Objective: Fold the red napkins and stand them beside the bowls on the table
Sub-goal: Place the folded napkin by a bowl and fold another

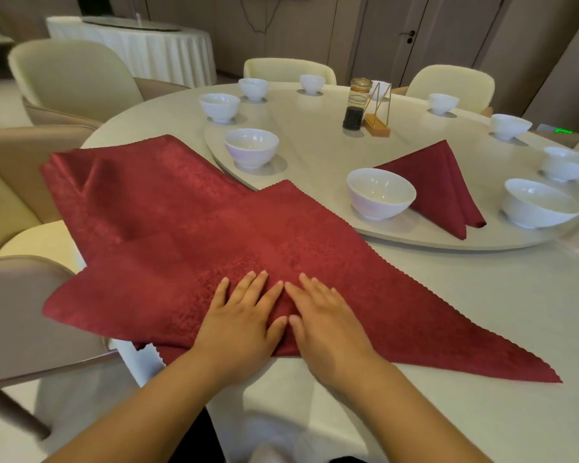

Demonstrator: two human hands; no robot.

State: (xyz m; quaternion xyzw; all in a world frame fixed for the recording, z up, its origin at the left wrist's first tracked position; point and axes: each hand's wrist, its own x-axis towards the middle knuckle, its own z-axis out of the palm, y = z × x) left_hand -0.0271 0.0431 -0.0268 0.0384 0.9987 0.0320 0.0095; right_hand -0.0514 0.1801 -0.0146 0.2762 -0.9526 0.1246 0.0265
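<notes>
A large red napkin lies spread over the near left of the round table, one corner reaching right toward the table's front. My left hand and my right hand press flat on its near middle, side by side, fingers straight and fingertips touching. A folded red napkin stands on the turntable just right of a white bowl. Several more white bowls ring the turntable, among them one beyond the spread napkin and one at the right.
A dark sauce bottle and a gold wire stand sit near the turntable's middle. Cream chairs surround the table, with one chair close at my left. A second draped table stands at the back left.
</notes>
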